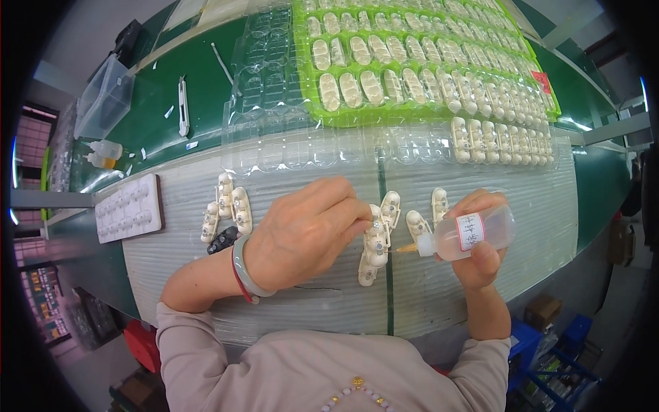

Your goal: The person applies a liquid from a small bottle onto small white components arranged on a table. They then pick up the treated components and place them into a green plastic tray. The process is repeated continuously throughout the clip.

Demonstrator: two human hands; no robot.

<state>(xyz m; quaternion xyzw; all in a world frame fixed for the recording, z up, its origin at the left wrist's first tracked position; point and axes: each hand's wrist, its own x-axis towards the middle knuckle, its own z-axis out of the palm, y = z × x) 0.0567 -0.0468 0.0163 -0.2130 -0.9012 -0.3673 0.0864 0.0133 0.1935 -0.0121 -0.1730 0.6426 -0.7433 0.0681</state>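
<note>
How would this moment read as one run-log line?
left hand: pinching cream piece | right hand: holding bottle sideways, nozzle beside piece | beyond: green tray

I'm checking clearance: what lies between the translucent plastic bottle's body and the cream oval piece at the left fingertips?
The head view shows a white cap and a thin amber nozzle.

Your left hand (305, 230) hides part of the cream oval piece (376, 253) at your fingertips. Your right hand (478, 270) has fingers partly hidden behind the squeeze bottle (498, 226), whose needle (406, 248) tip is too fine to tell touching from apart. The view's upper edge cuts off the lime-green tray (307, 86)
</note>
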